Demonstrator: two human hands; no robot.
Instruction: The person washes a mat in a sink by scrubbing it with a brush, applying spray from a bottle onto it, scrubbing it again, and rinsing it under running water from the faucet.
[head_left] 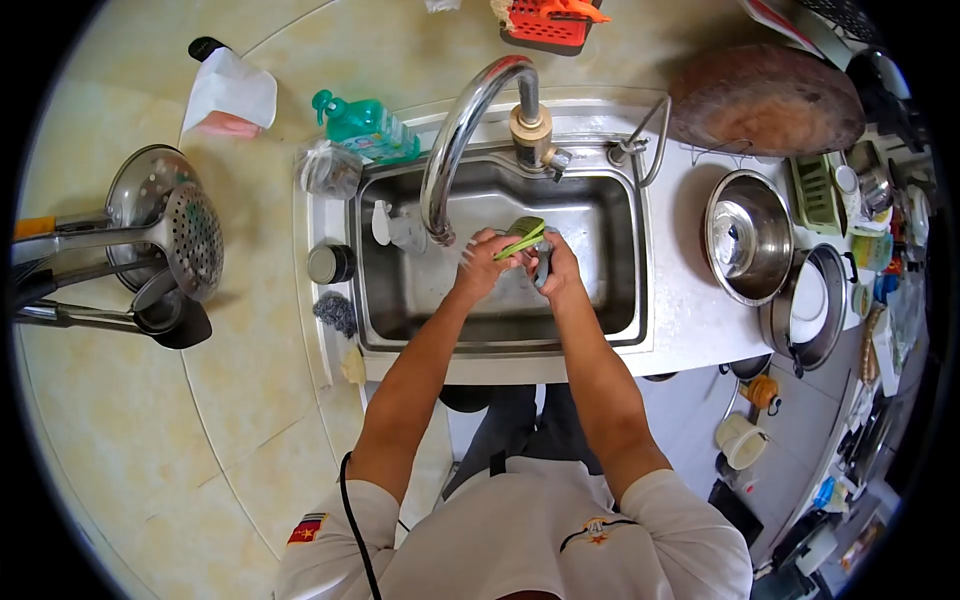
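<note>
Over the metal sink (430,290), my left hand (484,262) is closed around a green vegetable (526,232) with light green strips at its near side. Close against it on the right, my right hand (561,268) grips a tool with a grey-blue handle (543,268); its working end is too small to make out. The curved faucet (462,140) arches down just left of and above my left hand. A clear plastic item with a white part (382,222) lies at the sink's left side.
A green soap bottle (370,130), a jar (330,264) and a dark scrubber (336,314) line the sink's left edge. Skimmers (194,240) stand farther left. To the right are a steel bowl (748,237), a pot (825,300) and a round wooden board (765,100).
</note>
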